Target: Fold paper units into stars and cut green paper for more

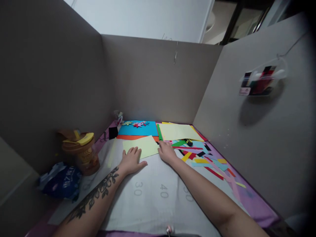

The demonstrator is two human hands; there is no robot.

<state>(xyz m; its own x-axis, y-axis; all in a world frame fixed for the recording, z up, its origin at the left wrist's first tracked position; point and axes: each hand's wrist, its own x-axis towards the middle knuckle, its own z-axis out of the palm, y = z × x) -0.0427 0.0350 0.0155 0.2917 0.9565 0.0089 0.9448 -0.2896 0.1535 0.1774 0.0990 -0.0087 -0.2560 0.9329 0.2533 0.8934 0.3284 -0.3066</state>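
A pale yellow-green sheet of paper (145, 144) lies at an angle on the table in front of me. My left hand (132, 160) rests on its lower left part, fingers spread and thumb stretched out to the right. At the sheet's right edge is my right hand (167, 152), its fingers curled and close together. A small dark bit shows by those fingertips; what they hold, if anything, is hidden. Just beyond the sheet, a blue sheet (137, 130) carries several cut-out paper stars (140, 124). Right of it lies a stack of coloured paper with a cream sheet (179, 132) on top.
Coloured paper strips (197, 154) are scattered to the right, near a yellow-and-black object (189, 142). On the left stand a brown cup with a yellow lid (85, 153) and a blue packet (61, 181). Scissors (105, 136) lie behind them. Grey panels (158, 79) enclose the table.
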